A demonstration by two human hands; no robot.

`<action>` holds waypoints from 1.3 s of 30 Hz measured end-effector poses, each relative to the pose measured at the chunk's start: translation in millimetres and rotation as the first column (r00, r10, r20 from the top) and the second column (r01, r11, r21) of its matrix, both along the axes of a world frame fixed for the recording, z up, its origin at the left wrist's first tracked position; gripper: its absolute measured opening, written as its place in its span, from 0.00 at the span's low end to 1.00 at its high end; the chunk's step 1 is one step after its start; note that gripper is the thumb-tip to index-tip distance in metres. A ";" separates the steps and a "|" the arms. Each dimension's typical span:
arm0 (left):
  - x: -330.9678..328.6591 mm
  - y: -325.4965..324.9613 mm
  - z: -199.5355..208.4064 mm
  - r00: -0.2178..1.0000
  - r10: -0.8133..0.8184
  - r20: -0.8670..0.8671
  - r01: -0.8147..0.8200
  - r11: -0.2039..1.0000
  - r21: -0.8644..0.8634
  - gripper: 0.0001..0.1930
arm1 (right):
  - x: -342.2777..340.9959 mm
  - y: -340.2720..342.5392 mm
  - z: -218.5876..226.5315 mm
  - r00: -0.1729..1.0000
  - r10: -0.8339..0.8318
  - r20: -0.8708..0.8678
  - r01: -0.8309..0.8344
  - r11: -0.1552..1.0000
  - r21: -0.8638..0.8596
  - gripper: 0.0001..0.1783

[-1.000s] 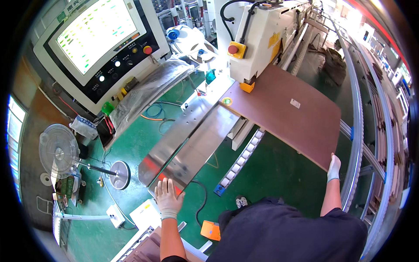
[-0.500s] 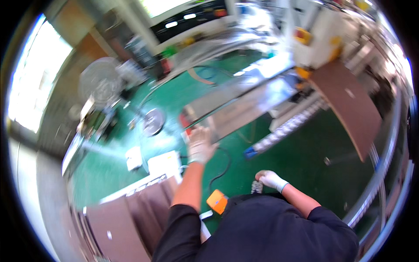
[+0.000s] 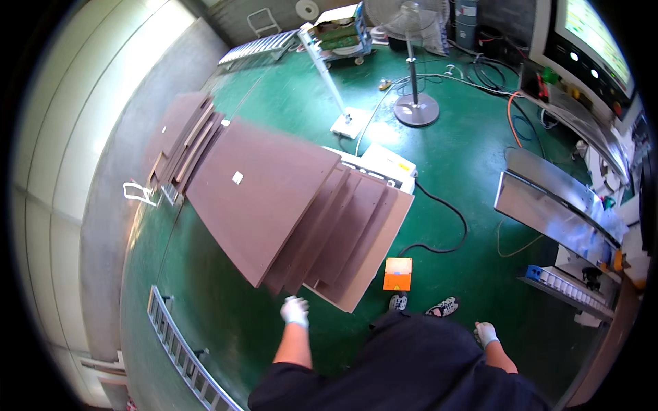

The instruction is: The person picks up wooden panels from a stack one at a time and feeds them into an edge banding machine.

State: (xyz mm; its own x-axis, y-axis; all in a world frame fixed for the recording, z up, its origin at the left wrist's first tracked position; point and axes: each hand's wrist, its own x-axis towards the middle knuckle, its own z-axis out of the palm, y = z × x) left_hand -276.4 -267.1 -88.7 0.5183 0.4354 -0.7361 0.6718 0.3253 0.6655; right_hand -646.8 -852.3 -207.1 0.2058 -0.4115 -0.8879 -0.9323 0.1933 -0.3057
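Note:
My left hand [image 3: 295, 312], in a white glove, is just off the near edge of a stack of brown panels [image 3: 264, 185]. Its fingers are slightly apart and nothing shows in them. The top panel, with a small white label [image 3: 237, 178], lies askew over several other boards that fan out to the right. My right hand [image 3: 485, 333], also gloved in white, hangs beside my body at the right. Its fingers are curled in, with nothing visible in them.
An orange foot pedal box [image 3: 397, 274] with a black cable sits on the floor by my shoes. Roller conveyors [image 3: 185, 349] stand at the lower left and right [image 3: 569, 291]. A pedestal fan [image 3: 416, 109], a cart [image 3: 343, 38] and a machine with a screen [image 3: 593, 41] are farther back.
My view has swung left from the machine's metal table to the panel stack. My left hand has left the table end and is now by the stack; my right hand stays low at my side.

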 end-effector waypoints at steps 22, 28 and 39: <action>39.4 -87.9 74.2 0.930 0.062 0.363 0.147 0.842 -0.519 0.19 | 285.2 142.2 179.5 0.807 -0.043 0.589 -0.327 0.798 0.506 0.23; -45.8 -178.9 72.1 0.807 -0.464 0.366 0.591 0.632 -0.501 0.22 | 365.3 179.8 216.1 0.739 -0.276 0.615 -0.272 0.713 0.646 0.30; -5.0 -55.7 104.1 0.911 0.171 0.376 0.205 0.604 -0.771 0.30 | 338.8 107.2 174.5 0.636 -0.348 0.689 -0.074 0.861 0.504 0.19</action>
State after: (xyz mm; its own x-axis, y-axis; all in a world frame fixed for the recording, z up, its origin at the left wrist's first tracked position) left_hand -281.4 -322.8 15.4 0.8253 -0.2216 -0.5194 0.4395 0.8296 0.3444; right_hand -308.0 -745.2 -32.5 0.8434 -0.0961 -0.5286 -0.3723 0.6048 -0.7040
